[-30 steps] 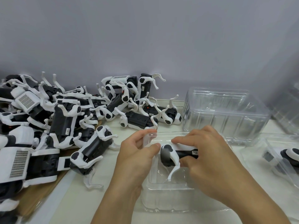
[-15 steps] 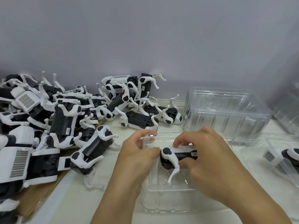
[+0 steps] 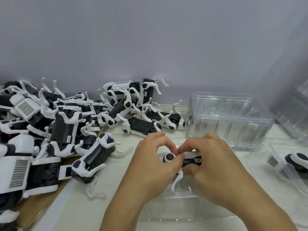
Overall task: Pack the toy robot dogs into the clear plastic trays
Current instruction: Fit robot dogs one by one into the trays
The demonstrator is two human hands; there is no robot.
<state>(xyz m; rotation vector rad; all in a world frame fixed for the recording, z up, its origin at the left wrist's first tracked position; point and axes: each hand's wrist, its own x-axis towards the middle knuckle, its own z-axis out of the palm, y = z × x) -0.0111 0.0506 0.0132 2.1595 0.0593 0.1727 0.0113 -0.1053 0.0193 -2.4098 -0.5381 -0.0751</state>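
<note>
Head view, left hand [image 3: 150, 164] and right hand [image 3: 215, 165] both curled around a small black-and-white toy robot dog [image 3: 180, 160], held over a clear plastic tray [image 3: 183, 209], perhaps touching it, loose dogs heap [image 3: 58, 130] at left, stacked clear trays [image 3: 228, 117] behind.
</note>
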